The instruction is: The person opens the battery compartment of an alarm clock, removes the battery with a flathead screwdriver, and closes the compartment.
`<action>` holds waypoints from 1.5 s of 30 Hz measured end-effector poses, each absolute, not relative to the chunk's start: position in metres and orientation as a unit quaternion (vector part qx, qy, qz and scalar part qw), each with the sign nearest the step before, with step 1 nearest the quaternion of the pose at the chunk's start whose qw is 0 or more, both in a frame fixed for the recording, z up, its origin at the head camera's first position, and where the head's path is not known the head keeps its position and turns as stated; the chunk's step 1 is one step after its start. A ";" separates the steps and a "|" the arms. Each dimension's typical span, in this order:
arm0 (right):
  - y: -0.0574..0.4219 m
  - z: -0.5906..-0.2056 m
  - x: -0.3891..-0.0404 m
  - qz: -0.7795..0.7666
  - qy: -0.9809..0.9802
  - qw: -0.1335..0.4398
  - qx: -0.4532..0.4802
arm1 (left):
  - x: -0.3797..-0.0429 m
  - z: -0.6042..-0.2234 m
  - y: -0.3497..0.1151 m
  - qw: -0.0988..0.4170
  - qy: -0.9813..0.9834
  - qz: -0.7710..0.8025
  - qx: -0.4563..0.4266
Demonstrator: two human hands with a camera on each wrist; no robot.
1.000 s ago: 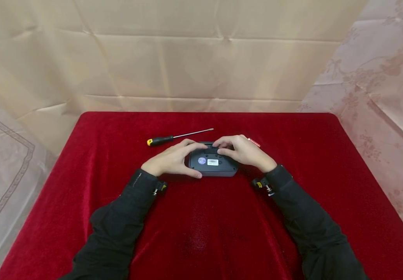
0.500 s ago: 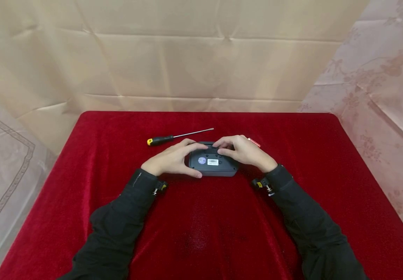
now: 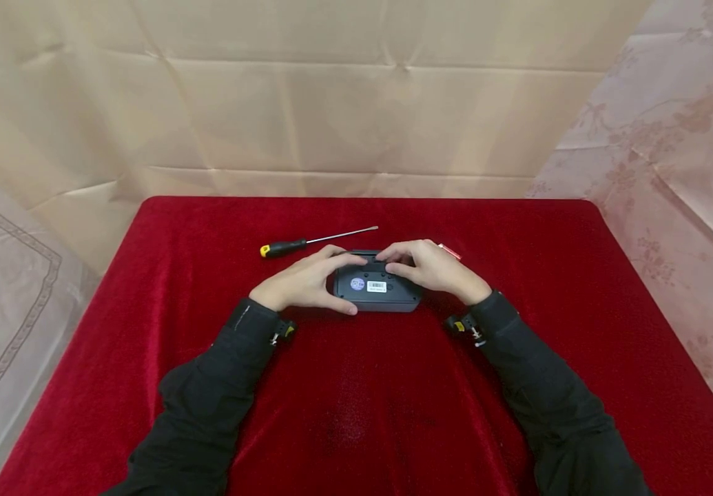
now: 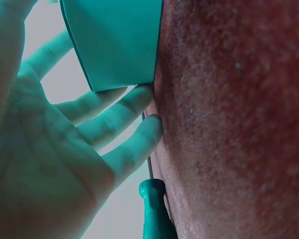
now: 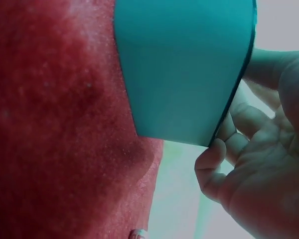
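Observation:
A black box-shaped electronic device point(image 3: 387, 296) lies on the red cloth with its label side up. It carries a white barcode label, a round sticker and a recess along its far part. My left hand point(image 3: 309, 279) holds its left end, thumb at the near edge and index finger over the top. In the left wrist view, other fingers point(image 4: 122, 117) spread beside the device's end wall point(image 4: 112, 45). My right hand point(image 3: 433, 265) has bent fingers, its thumb and fingertips pinching at the recess. Whether a small loose part sits between those tips is hidden.
Behind the device lies a screwdriver point(image 3: 284, 248) with a black and yellow handle, its shaft pointing right. A red and white slim item point(image 3: 450, 251) is partly hidden behind the right hand. Red cloth point(image 3: 356, 399) covers the table, with pale curtains beyond it.

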State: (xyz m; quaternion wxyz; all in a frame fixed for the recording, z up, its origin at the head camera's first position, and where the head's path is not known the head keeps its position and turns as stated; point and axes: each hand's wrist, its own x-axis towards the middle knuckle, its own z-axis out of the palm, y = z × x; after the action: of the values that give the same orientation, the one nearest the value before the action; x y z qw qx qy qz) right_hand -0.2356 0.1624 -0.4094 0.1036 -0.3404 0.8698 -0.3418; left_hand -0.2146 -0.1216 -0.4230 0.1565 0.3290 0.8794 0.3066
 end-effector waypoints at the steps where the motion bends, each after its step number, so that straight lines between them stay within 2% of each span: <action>1: 0.163 -0.409 -0.236 -0.339 0.870 0.100 -0.345 | -0.215 -0.423 -0.121 0.157 0.881 0.302 0.328; 5: 0.164 -0.410 -0.236 -0.333 0.870 0.085 -0.353 | -0.214 -0.422 -0.121 0.156 0.884 0.294 0.327; 11: 0.165 -0.413 -0.238 -0.362 0.873 0.074 -0.319 | -0.214 -0.423 -0.121 0.157 0.878 0.309 0.329; 22: 0.165 -0.413 -0.236 -0.371 0.869 0.113 -0.308 | -0.214 -0.423 -0.120 0.157 0.879 0.306 0.329; 45: 0.165 -0.415 -0.238 -0.347 0.873 0.083 -0.331 | -0.214 -0.423 -0.119 0.158 0.885 0.292 0.327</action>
State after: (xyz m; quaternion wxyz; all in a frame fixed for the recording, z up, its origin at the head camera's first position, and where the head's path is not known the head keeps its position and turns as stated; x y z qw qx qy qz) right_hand -0.2384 0.1649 -0.4152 0.0833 -0.3315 0.8732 -0.3473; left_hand -0.2144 -0.1194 -0.4233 0.1580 0.3270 0.8848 0.2921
